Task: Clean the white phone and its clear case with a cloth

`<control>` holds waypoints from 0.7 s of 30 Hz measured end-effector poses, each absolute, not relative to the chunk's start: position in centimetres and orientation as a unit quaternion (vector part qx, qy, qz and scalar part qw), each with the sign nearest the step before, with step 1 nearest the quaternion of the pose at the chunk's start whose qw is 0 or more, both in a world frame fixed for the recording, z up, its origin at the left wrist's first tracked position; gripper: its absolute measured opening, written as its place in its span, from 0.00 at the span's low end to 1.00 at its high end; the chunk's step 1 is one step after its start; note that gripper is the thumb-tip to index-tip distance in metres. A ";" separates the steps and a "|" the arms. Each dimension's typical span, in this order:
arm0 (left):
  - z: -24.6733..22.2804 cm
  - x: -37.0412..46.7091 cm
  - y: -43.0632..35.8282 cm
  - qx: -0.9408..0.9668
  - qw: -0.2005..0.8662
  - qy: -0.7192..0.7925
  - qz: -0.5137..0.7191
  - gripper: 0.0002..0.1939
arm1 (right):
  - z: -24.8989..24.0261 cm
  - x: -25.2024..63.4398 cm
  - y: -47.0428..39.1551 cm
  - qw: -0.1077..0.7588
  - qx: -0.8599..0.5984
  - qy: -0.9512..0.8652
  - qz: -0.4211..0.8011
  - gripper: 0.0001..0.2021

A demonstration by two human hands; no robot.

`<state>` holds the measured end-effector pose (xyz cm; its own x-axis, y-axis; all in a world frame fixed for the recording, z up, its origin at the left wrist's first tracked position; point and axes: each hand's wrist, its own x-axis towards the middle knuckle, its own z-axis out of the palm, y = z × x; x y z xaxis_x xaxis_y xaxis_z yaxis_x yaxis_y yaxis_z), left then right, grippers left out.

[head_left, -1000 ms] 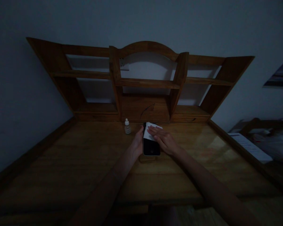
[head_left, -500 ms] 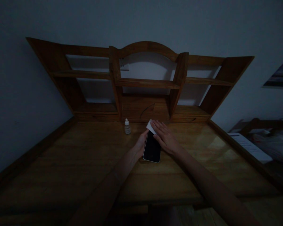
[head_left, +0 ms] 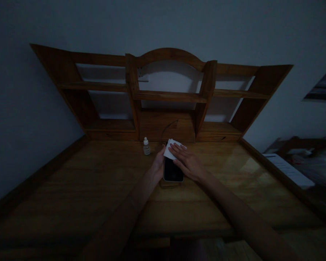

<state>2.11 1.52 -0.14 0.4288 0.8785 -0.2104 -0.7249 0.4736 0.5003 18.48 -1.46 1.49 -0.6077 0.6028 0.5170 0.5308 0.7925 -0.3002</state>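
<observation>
A black-screened smartphone (head_left: 174, 172) with a light rim is held just above the wooden desk. My left hand (head_left: 158, 165) grips its left edge, fingers partly hidden beneath it. Over the phone's upper part lies a folded white wipe (head_left: 169, 148); whether it is paper or cloth I cannot tell. My right hand (head_left: 188, 163) presses the wipe against the screen, fingers stretched over it. Left of the phone, a small clear dropper bottle (head_left: 146, 148) with a white cap stands upright on the desk.
A wooden shelf unit (head_left: 170, 96) rises along the back of the desk (head_left: 97, 192). Raised side boards edge the desk at left and right. Beyond the right board lie white printed papers (head_left: 286, 168) and a clear plastic bag (head_left: 319, 165).
The phone has turned more upright in view and shifted slightly up and left. The wipe, under my right hand, has moved left and now spreads across the phone's top.
</observation>
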 end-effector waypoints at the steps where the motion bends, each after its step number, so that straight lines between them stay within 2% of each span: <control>1: 0.0 2.0 1.5 0.165 0.827 0.236 0.482 0.21 | 1.4 18.4 -1.4 0.313 -0.313 -0.894 0.067 0.26; 9: 0.5 1.9 1.6 0.128 0.807 0.274 0.507 0.20 | 1.9 18.3 -2.0 0.328 -0.284 -0.884 0.175 0.20; 13: 0.8 1.8 1.4 0.121 0.790 0.279 0.532 0.23 | 2.1 18.3 -2.1 0.342 -0.265 -0.874 0.220 0.18; 21: -0.1 1.3 1.9 0.141 0.817 0.240 0.505 0.28 | 1.6 18.6 -2.2 0.391 -0.265 -0.817 0.331 0.16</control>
